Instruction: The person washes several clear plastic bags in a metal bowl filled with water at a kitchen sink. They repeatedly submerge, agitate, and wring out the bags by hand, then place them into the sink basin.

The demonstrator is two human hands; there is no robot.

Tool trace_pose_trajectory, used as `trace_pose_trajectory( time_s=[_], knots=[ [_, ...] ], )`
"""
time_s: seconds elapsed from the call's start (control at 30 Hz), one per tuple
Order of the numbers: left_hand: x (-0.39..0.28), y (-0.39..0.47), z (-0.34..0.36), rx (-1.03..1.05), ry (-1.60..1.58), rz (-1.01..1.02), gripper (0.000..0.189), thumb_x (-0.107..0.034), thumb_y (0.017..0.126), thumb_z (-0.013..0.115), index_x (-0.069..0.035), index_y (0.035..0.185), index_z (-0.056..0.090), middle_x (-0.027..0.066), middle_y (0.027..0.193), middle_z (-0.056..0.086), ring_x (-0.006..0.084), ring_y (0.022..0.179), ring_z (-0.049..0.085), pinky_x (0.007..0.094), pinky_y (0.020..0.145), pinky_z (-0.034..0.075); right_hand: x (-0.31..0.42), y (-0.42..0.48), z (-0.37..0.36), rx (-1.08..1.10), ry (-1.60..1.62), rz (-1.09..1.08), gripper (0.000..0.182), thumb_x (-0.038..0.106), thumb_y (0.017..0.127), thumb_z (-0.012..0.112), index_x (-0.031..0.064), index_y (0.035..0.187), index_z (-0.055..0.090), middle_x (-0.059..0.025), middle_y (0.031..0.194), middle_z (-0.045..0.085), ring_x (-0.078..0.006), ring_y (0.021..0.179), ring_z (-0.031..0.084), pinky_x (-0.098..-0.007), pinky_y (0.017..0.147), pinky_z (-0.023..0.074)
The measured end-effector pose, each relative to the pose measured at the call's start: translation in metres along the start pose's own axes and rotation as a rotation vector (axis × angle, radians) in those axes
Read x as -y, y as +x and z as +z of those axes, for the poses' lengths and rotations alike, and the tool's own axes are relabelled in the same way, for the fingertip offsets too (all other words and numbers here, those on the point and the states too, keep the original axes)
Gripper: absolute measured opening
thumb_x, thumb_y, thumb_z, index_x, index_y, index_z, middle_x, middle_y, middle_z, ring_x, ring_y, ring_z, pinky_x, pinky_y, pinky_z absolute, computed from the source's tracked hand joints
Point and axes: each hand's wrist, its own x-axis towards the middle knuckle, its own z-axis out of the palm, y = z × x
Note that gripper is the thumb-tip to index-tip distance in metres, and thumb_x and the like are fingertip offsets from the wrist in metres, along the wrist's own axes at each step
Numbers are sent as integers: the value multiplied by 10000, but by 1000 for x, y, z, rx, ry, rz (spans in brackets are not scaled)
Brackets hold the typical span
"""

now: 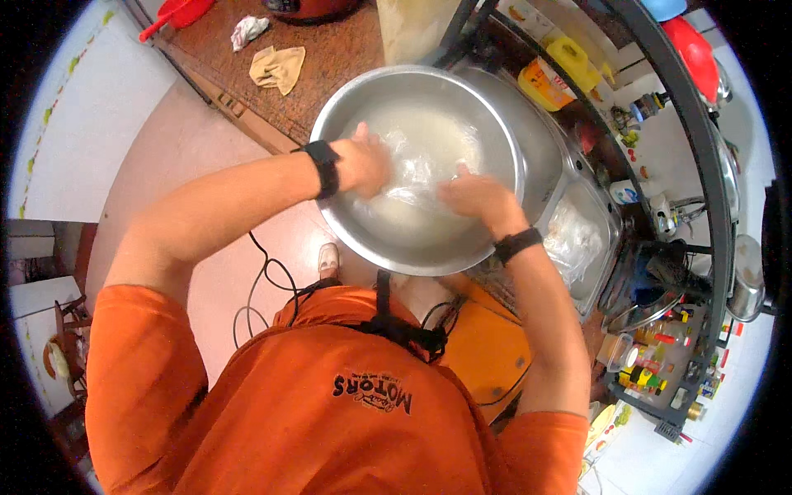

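Observation:
A large round metal basin [417,244] stands before me at the counter's edge, overlapping the sink. Whitish, cloudy contents, probably liquid, and crumpled clear plastic film [413,173] lie inside it. My left hand [365,162], blurred, is over the basin's left part at the film's edge, thumb raised. On the right side of the basin my right hand [473,192] is bent inward with its fingertips at the film. Blur and glare hide whether either hand grips the film. Both wrists wear black bands.
A double metal sink [578,291] with clear plastic bags [569,238] in one bowl adjoins the basin. A tan cloth [278,69] and a crumpled white cloth [249,32] lie on the brown counter. A black rack [699,142] stands at right. Black cables [266,266] hang below.

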Motion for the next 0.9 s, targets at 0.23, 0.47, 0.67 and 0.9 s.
trace_pose_trajectory(
  time_s=[0.23, 0.47, 0.67, 0.9],
  knots=[
    [8, 36, -3, 64, 114, -159, 419, -328, 853, 556, -110, 1206, 612, 166, 1290, 525, 391, 1281, 385, 672, 1020, 150, 7, 13, 28, -323, -18, 259, 258, 205, 871, 452, 126, 1015, 652, -209, 1037, 589, -367, 872, 629, -470, 744, 497],
    [-6, 40, 9, 71, 372, -169, 465, -294, 885, 495, -107, 1310, 521, 169, 1456, 339, 409, 1340, 291, 698, 1024, 93, -2, 25, 37, -58, -28, 347, 382, 205, 889, 421, 120, 1246, 526, -220, 1209, 527, -373, 1084, 552, -509, 944, 393],
    [12, 52, 32, 110, 402, -204, 513, -358, 919, 428, -126, 1376, 436, 133, 1507, 249, 383, 1392, 174, 691, 1048, 23, 5, 30, 20, 25, -80, 331, 405, 291, 893, 465, 154, 1270, 516, -177, 1268, 518, -346, 1062, 571, -498, 871, 406],
    [26, -22, -17, -22, 298, -86, 419, -346, 879, 474, -169, 1244, 583, 125, 1474, 325, 372, 1394, 183, 682, 1064, 14, 2, -30, -76, 164, 66, 209, 520, 424, 767, 627, 56, 1134, 612, -172, 1163, 579, -284, 1096, 541, -427, 932, 375]
  ],
)
